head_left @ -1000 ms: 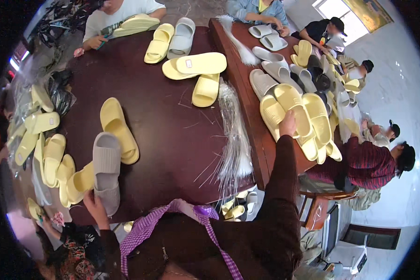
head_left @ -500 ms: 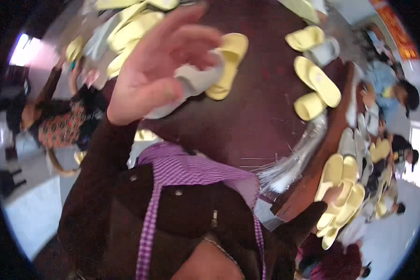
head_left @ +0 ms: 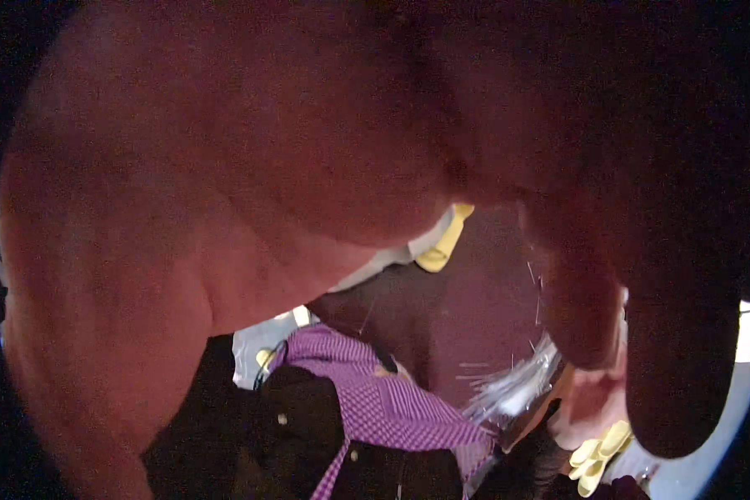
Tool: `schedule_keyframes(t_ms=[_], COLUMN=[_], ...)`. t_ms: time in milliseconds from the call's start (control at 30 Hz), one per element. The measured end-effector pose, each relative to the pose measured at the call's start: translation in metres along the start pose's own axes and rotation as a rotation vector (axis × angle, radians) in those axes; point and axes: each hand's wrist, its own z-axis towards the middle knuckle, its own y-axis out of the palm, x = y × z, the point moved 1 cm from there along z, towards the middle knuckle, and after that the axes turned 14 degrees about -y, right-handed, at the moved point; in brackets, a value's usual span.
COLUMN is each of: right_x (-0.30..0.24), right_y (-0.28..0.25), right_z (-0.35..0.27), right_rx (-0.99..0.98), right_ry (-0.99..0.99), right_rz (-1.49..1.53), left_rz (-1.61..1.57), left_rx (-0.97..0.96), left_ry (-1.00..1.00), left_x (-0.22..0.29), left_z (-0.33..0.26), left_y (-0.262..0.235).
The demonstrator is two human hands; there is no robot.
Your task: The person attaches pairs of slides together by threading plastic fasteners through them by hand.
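Left hand [head_left: 225,208] fills the lens, finger state indiscernible; beneath it a yellow slipper [head_left: 443,250] on the maroon table [head_left: 475,325], clear plastic strips [head_left: 517,387] at its edge.

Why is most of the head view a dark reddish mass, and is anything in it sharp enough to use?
Head view: a hand sits right against the lens, out of focus and glowing red, with its fingers shadowed at right. Through the gap, a purple checked collar, the dark table and a yellow slipper show only softly. Which hand it is cannot be told.
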Motion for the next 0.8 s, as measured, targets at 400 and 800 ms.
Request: schedule_keyframes(t_ms=[400, 800], right_x=[-0.025, 0.021], right_y=[0.124, 0.117], right_z=[-0.031, -0.022], right_rx=[-0.272, -0.488], right_ry=[0.055, 0.281], right_rz=[0.517, 0.46], left_rz=[0.232, 0.435], left_rx=[0.195, 0.427], left_ry=[0.048, -0.067], left_x=[-0.025, -0.014], left_z=[-0.028, -0.063], left_y=[-0.029, -0.029])
